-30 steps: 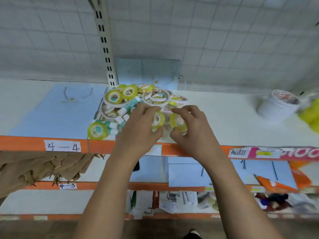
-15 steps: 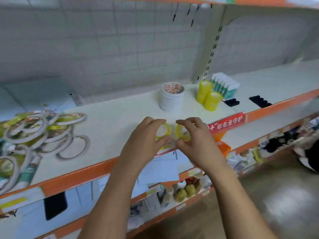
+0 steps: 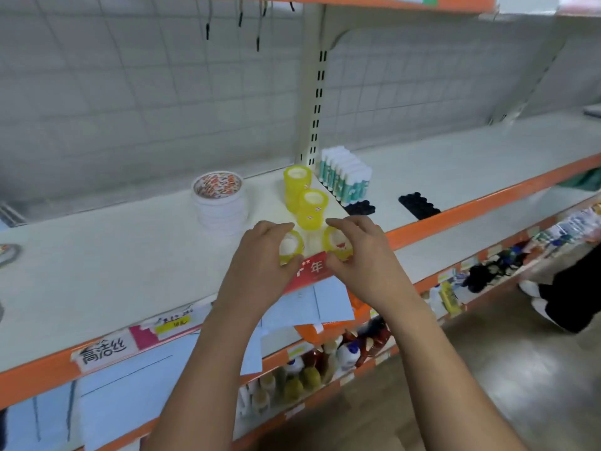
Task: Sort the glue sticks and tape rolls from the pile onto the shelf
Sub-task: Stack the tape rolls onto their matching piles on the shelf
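Observation:
My left hand grips a small yellow tape roll and my right hand grips another yellow tape roll. Both are held side by side over the front edge of the white shelf. Just behind them stand two stacks of yellow tape rolls. A stack of wide white tape rolls stands to their left. A row of upright glue sticks with white caps stands behind right. The pile is out of view, save one flat roll at the left edge.
Two black trays lie right of the glue sticks. An upright slotted post rises at the shelf's back. Orange shelf edges carry price labels. Lower shelves hold bottles. A person's legs stand at the right.
My view swung right from the pile to the sorted stacks. Both hands carried their yellow rolls along the shelf edge, close to the yellow stacks.

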`<move>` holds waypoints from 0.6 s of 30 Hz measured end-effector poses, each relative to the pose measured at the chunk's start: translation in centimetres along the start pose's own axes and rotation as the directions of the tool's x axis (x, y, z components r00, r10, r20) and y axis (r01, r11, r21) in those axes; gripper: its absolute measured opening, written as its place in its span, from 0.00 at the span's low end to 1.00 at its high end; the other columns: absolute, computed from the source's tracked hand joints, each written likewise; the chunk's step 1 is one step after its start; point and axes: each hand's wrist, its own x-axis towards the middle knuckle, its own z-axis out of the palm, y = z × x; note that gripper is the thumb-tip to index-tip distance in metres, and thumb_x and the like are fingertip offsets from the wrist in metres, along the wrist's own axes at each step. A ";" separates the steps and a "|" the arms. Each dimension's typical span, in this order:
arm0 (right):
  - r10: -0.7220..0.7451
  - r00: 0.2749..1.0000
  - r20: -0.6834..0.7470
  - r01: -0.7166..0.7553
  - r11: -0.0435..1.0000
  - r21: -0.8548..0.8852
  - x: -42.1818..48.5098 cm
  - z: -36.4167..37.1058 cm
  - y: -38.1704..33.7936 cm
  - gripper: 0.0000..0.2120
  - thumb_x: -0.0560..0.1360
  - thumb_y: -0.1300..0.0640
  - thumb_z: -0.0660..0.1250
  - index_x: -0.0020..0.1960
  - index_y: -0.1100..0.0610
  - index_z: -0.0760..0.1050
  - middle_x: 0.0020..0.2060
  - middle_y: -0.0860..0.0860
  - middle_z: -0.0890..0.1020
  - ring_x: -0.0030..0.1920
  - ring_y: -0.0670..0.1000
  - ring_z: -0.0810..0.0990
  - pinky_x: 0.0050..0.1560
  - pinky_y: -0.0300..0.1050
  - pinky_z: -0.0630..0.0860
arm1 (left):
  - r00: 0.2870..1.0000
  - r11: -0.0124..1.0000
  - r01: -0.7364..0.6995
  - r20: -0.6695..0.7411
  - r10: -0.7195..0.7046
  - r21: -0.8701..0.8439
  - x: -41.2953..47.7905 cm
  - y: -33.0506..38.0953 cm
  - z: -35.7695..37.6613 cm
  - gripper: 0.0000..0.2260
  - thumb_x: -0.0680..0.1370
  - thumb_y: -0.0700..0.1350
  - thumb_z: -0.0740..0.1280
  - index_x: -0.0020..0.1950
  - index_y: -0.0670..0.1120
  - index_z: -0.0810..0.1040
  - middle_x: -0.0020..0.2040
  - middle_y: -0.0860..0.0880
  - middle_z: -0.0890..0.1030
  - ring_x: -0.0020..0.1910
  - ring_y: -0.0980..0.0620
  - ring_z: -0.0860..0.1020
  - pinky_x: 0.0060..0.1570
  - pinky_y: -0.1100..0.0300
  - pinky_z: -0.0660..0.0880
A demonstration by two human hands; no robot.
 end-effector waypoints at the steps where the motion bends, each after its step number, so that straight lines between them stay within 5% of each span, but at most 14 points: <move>1: -0.005 1.000 -0.004 0.005 1.000 0.004 0.6 -0.1 0.3 0.26 0.75 0.54 0.67 0.72 0.52 0.69 0.65 0.52 0.71 0.65 0.54 0.69 0.65 0.49 0.69 | 1.000 1.000 0.005 -0.010 -0.005 0.006 0.5 0.2 0.1 0.24 0.74 0.48 0.72 0.70 0.48 0.73 0.61 0.48 0.75 0.61 0.48 0.73 0.60 0.55 0.70; 18: -0.082 0.996 -0.026 0.084 0.992 0.097 10.1 1.7 1.1 0.26 0.75 0.52 0.71 0.69 0.59 0.71 0.62 0.53 0.76 0.65 0.53 0.71 0.66 0.40 0.66 | 0.997 0.998 0.026 -0.069 -0.031 -0.064 7.5 -1.1 0.5 0.21 0.75 0.49 0.72 0.67 0.45 0.76 0.60 0.48 0.74 0.57 0.49 0.75 0.60 0.55 0.72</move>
